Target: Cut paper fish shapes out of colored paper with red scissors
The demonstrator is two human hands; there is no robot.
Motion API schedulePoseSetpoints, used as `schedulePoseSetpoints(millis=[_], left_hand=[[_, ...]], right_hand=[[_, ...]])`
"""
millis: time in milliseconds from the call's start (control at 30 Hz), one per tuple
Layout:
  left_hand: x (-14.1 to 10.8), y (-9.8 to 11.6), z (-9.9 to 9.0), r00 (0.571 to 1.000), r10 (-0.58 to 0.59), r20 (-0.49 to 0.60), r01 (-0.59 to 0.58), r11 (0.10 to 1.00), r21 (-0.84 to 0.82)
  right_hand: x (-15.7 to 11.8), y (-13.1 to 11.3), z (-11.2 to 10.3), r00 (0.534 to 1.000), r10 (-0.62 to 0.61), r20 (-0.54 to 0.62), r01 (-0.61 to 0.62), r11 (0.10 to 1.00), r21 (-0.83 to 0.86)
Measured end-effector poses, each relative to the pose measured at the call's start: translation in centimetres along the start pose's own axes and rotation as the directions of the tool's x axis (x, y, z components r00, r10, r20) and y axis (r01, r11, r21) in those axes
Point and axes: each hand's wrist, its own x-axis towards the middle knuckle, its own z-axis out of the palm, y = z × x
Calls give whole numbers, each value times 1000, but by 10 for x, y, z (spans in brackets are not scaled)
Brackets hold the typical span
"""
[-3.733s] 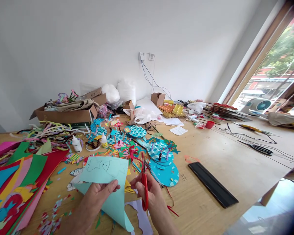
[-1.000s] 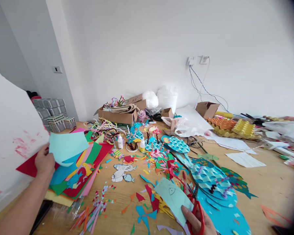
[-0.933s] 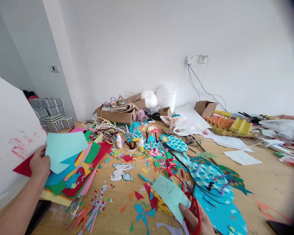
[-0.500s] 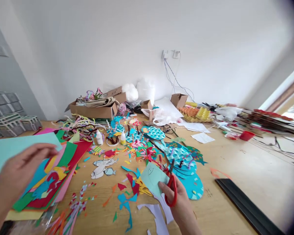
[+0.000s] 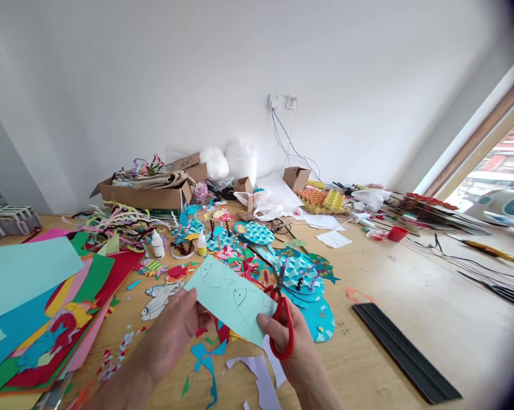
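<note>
A light green sheet (image 5: 229,293) with fish outlines drawn on it is held between both hands, tilted above the table. My left hand (image 5: 175,327) pinches its left edge, thumb on top. My right hand (image 5: 297,347) has its thumb on the sheet's lower right corner and also holds red-handled scissors (image 5: 288,336), their dark blades pointing up and away. Beneath and in front of the hands lie lilac paper scraps (image 5: 263,381) and blue scraps (image 5: 208,359). White fish cutouts (image 5: 156,304) rest beside my left hand.
Coloured paper sheets (image 5: 35,265) are stacked at the left. Behind them are pipe cleaners (image 5: 111,222), a cardboard box (image 5: 143,196) and glue bottles (image 5: 158,245). Blue fish crafts (image 5: 319,319) lie right of centre. A black tray (image 5: 404,350) and a red cup (image 5: 397,233) are further right.
My left hand has moved right from above the paper stack and taken hold of the sheet. The sheet now shows more of its drawn side. The view has turned to the right.
</note>
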Motion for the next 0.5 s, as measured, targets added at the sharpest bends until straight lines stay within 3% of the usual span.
schedulePoseSetpoints(millis=[133,200,300,400,500], left_hand=[[2,25,-7,998,56,-15,-57,998,-30],[0,35,-12,1000,4,-15,-3,998,66],[-4,48,-18,993,-83,89,59,968,242],[-6,53,-19,979,-148,143,85,924,372],[-5,48,-15,980,-163,111,104,908,407]], right_hand=[[5,-13,-4,997,67,26,-64,993,-95],[9,-23,-5,994,98,50,-89,982,-165],[16,-35,-5,983,132,129,-99,967,-234],[23,-42,-4,965,158,208,-102,960,-260],[27,-44,4,965,167,203,-99,947,-306]])
